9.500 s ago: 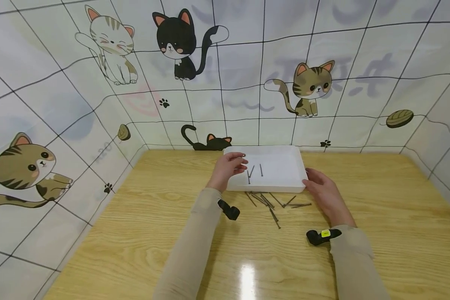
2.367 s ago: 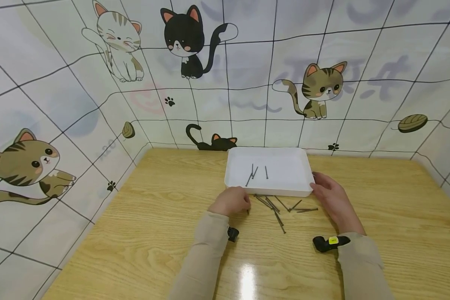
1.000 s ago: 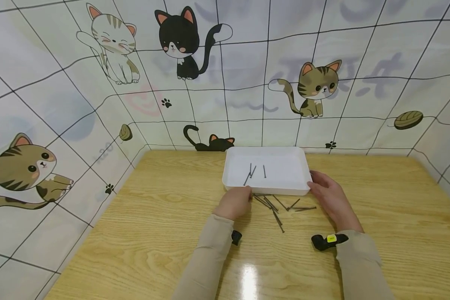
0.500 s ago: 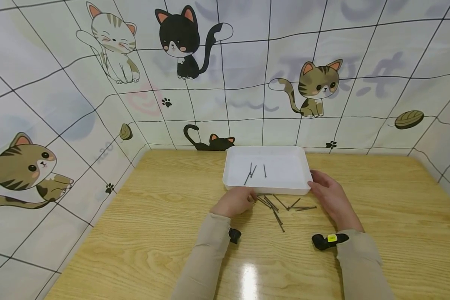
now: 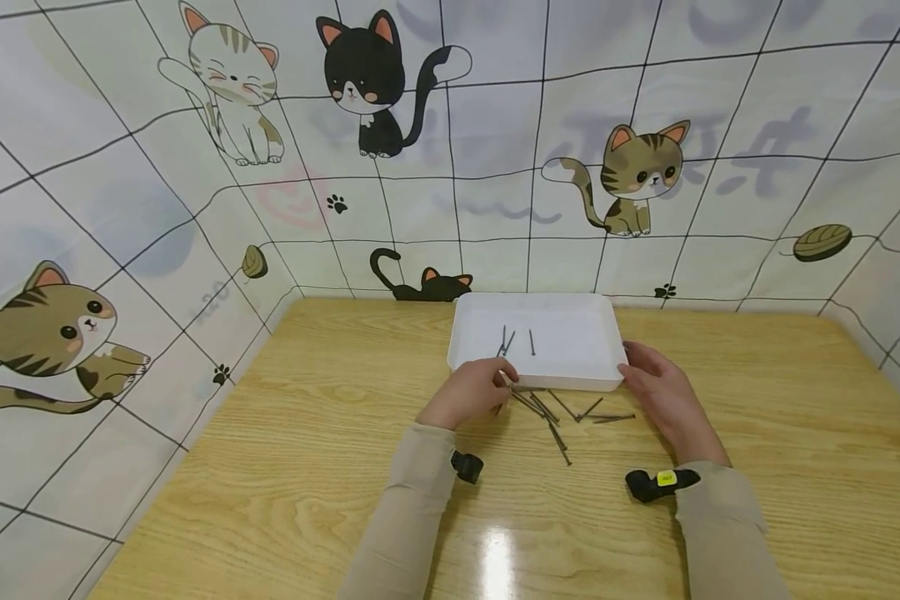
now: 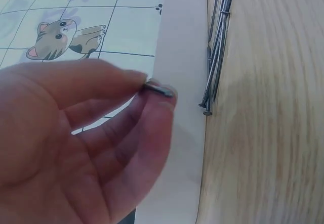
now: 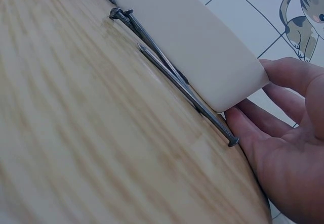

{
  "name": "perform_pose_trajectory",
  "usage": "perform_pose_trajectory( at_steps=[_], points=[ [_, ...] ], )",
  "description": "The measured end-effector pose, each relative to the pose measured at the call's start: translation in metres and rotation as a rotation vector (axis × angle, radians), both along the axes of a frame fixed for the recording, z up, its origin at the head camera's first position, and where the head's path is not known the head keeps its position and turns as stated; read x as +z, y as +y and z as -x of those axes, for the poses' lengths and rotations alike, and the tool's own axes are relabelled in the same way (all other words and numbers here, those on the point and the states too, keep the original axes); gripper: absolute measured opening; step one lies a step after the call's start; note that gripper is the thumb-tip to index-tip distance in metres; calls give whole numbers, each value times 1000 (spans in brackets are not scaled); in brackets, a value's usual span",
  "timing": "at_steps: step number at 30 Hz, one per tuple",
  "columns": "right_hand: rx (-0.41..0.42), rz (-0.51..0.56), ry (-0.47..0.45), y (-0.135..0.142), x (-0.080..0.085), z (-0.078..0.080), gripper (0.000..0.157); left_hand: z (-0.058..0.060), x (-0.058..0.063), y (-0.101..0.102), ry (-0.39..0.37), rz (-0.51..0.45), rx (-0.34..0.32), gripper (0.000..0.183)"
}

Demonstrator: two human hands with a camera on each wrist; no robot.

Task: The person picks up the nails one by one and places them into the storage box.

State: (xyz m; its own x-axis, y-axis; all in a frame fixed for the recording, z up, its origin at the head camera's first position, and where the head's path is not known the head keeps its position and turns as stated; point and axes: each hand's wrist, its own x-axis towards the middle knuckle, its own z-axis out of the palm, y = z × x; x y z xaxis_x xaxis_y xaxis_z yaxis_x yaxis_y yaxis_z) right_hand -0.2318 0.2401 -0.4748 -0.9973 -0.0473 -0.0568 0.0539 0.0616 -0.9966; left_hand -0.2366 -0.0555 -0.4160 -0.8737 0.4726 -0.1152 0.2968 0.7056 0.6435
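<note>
L hand pinches 1 nail just beside the near wall of white tray; R hand grips tray's near R corner. Prob best: keep pinch firm, nail clear of rim, tray steady. Held nail's mostly hidden; visible bit is thin grey metal, like loose flat-headed nails on surface.

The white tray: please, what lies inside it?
Inside the white tray, one nail lies near the middle, with a small group of nails to its left. The left hand covers part of the tray's near-left side; what lies behind it cannot be seen.
</note>
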Motion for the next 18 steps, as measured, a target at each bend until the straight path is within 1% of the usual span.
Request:
perform_pose_trajectory(
  at_steps=[4, 6, 9, 11, 12, 16, 18],
  points=[
    [-6, -25, -5, 0, -1, 0, 71, 1, 0, 1, 1, -49, 45, 20],
    [-9, -39, -11, 0, -1, -1, 72, 2, 0, 1, -15, -94, 70, 20],
    [-14, -92, -16, 0, 0, -2, 73, 3, 1, 1, -52, -199, 99, 17],
    [-14, -79, -9, 2, 2, -2, 72, 5, 3, 3, -71, -274, 109, 15],
    [-17, -97, -7, 2, 2, -2, 72, 6, 4, 4, -76, -303, 112, 15],
    [-12, -19, 6, 1, 1, 0, 70, 8, 3, 8, -84, -369, 126, 17],
    [-16, -14, 6, -1, -1, 2, 70, 8, 2, 8, -93, -399, 139, 20]
  ],
)
